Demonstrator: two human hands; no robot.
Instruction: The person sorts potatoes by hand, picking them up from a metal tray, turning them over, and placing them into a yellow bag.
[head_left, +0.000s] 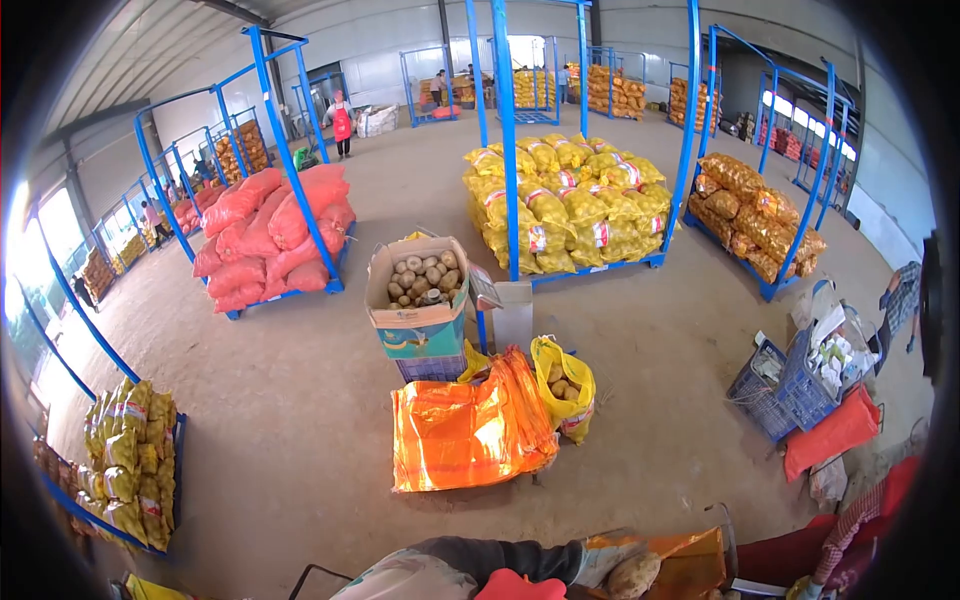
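One potato (633,575) in orange bag mouth (690,560), lying crosswise, hands' grip indiscernible

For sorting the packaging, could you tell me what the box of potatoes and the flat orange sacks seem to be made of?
The box looks like matte brown cardboard with raw folded flaps. The orange sacks seem thin, glossy woven plastic or mesh, judging by their sheen and creases.

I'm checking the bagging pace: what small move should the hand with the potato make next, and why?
Probably ease the potato down into the orange bag: the gloved left hand grips it right at the bag's upper edge, seemingly not yet inside.
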